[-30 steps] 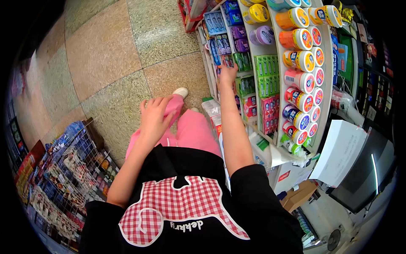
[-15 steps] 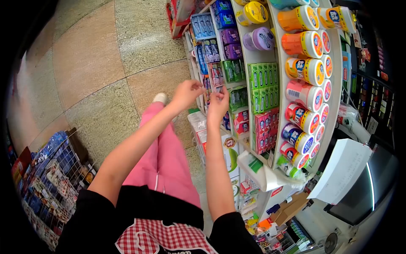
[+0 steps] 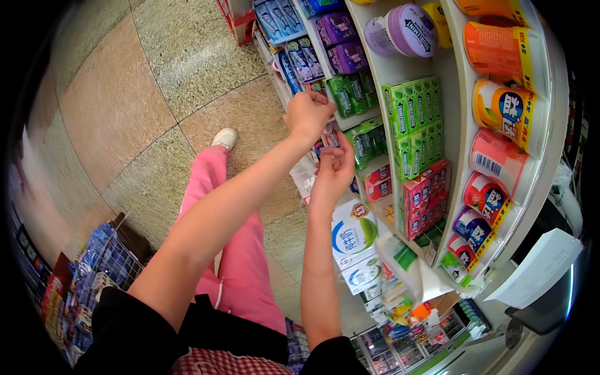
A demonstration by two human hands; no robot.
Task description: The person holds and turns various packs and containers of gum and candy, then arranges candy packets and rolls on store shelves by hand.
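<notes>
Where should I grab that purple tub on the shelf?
Probably take the purple tub around its rounded body, just below the lid, coming from the open front of the shelf. The curved wall suits a wrapping grasp, and nothing appears to block that side.

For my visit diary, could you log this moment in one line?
left hand: curled, near shiny green rectangular packs | right hand: half-curled, close to left hand | held items: unclear

Gum packs (image 3: 352,95) on shelves (image 3: 461,94); wire rack (image 3: 128,253) left.
</notes>
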